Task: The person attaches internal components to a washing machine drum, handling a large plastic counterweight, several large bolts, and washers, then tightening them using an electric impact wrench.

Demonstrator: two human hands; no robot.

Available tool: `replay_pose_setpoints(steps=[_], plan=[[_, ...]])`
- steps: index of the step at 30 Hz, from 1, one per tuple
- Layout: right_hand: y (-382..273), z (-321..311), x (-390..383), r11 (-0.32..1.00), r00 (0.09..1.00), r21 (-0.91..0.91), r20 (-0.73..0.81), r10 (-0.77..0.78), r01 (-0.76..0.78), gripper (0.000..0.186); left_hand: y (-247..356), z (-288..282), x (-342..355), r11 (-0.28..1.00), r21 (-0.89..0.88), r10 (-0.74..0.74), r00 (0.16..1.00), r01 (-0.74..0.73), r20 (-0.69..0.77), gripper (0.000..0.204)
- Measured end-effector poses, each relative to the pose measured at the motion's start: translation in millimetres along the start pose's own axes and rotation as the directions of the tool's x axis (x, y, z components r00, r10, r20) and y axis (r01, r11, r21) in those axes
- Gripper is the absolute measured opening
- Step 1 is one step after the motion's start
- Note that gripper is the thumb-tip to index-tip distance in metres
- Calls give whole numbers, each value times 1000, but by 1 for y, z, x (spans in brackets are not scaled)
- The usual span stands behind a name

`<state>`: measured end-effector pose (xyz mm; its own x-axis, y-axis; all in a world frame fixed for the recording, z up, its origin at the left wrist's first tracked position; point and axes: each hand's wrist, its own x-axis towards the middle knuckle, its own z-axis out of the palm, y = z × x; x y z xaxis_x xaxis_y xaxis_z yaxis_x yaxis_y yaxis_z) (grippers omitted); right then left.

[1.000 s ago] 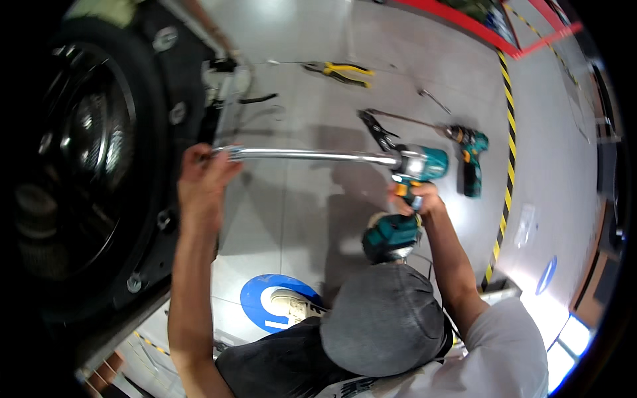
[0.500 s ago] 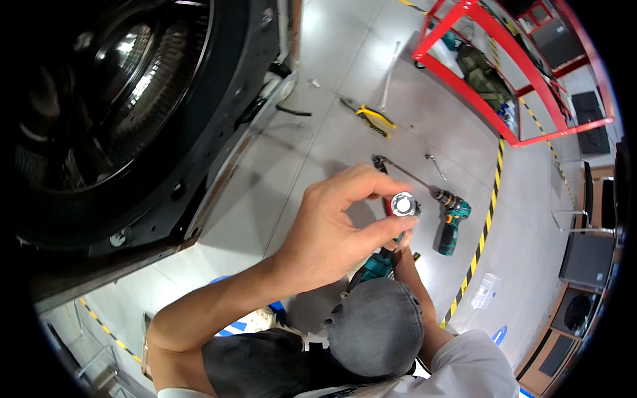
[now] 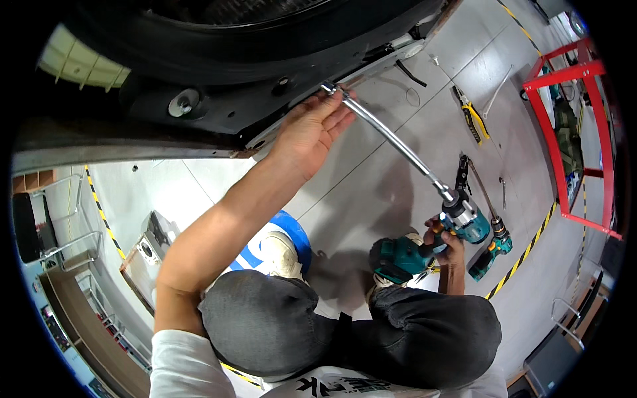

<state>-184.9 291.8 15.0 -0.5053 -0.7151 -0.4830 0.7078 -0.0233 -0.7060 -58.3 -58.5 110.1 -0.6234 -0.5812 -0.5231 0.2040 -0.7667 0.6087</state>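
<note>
My right hand [image 3: 451,251] grips the handle of a teal impact wrench [image 3: 472,225] above the floor, in front of my right knee. A long chrome extension bar [image 3: 398,142] runs from its nose up and to the left. At the bar's far end a socket [image 3: 329,87] shows. My left hand [image 3: 308,132] holds the bar near that end, thumb and fingers about it. The socket end is close to the lower edge of a washing machine's black front frame [image 3: 219,113]. A bolt-like fitting [image 3: 184,103] sits in that frame, left of my hand.
On the floor to the right lie a teal drill [image 3: 494,252] with a long bit, yellow-handled pliers [image 3: 472,119] and a small wrench [image 3: 503,192]. A black strip [image 3: 411,73] lies near the machine. A red cart frame [image 3: 541,109] stands at the far right.
My view has swung left and down. The impact wrench's bar, whose socket faced me in my left hand's pinch, now points toward the machine's lower edge, my left hand with it.
</note>
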Motion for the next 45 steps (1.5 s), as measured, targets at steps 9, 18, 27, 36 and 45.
replay_pose_setpoints(steps=[9, 18, 27, 36, 45], plan=[[13, 51, -1, 984, 962, -179, 267, 64, -16, 49, 9, -31, -4, 994, -75, 68, 982, -82, -175, 19], [20, 48, -7, 975, 970, -219, 225, 94, -44, 46, 11, -32, 1, 994, -53, 87, 989, -94, -117, 21], [15, 61, -12, 947, 968, -318, 245, 45, 36, 46, 14, -33, 4, 993, -76, 90, 994, -95, -67, 17], [11, 80, -27, 871, 950, -491, 278, 141, 14, 55, 21, -42, 0, 996, -8, 84, 995, -85, -58, 26], [23, 48, -30, 650, 972, -759, 131, 193, -26, 36, 25, -44, 4, 996, -9, 90, 996, -90, -3, 29]])
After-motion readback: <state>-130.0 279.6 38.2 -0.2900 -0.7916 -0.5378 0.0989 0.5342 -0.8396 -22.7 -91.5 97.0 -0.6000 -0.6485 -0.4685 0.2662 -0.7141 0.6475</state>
